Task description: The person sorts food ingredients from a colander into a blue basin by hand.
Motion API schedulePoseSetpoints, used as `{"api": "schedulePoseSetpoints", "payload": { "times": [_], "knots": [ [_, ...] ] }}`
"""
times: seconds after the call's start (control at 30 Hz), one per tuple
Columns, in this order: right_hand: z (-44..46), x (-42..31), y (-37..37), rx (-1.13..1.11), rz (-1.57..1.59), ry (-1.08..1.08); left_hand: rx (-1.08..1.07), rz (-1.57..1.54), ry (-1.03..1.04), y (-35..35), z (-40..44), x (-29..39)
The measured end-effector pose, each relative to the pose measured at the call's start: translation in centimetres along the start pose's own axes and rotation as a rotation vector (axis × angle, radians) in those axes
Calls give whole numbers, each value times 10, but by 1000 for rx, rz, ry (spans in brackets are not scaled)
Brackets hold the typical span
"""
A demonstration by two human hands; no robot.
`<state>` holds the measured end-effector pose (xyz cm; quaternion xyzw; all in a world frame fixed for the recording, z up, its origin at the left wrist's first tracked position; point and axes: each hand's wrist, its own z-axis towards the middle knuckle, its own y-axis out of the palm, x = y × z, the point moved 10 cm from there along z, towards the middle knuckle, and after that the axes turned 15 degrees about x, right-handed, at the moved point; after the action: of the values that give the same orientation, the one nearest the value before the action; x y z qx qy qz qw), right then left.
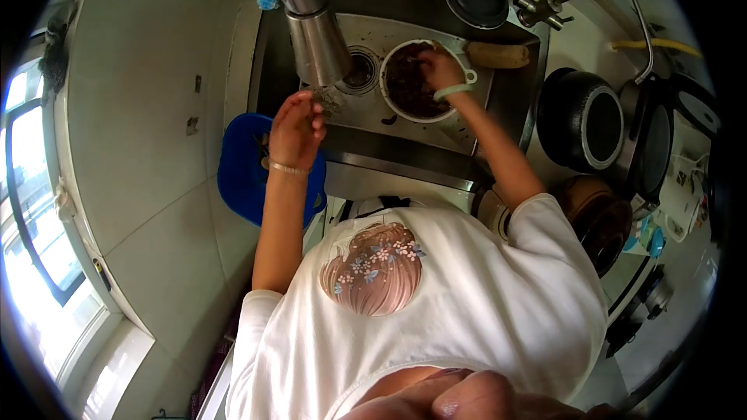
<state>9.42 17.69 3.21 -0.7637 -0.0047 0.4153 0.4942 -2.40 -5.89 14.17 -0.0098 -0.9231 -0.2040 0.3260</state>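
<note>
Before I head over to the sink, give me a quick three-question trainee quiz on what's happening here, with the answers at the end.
1. Multiple choice: what is the right hand reaching into?
A) a blue tub
B) a white bowl
C) a black pot

2. True or false: the left hand is inside the white bowl too.

3. Short answer: which wrist wears the thick pale green bangle?

Key:
1. B
2. False; it is held apart from the bowl, off to the person's left.
3. The right wrist.
</note>
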Motion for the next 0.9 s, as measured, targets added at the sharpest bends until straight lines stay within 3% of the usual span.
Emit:
{"api": "schedulePoseSetpoints", "payload": {
  "times": [0.07,0.13,0.2,0.33,0.5,0.6,0.63,0.67,0.7,0.77,0.83,0.9],
  "knots": [
    [11,41,-5,-34,-317,61,46,131,124,-5,-22,13],
    [20,85,16,-30,-400,50,202,413,359,-26,-38,35],
    [22,101,24,-29,-483,39,264,501,422,-46,-48,41],
    [27,88,14,-21,-305,27,382,701,516,-97,-49,45],
    [19,51,-7,-136,-245,39,429,633,580,-125,-48,46],
    [19,44,22,-125,-105,-113,396,571,640,-109,-53,54],
    [18,40,30,-72,97,-131,375,512,625,-99,-56,55],
    [19,32,32,-21,301,-149,381,511,629,-90,-58,57],
    [13,10,41,-208,244,-145,314,543,658,-72,-59,57],
    [-6,-54,21,-228,262,-232,250,577,682,-42,-56,53],
    [-26,-114,6,-281,395,-278,149,1014,1139,15,-69,55],
    [-46,-171,-20,-249,382,-454,102,650,814,24,-37,31]
  ]
}}
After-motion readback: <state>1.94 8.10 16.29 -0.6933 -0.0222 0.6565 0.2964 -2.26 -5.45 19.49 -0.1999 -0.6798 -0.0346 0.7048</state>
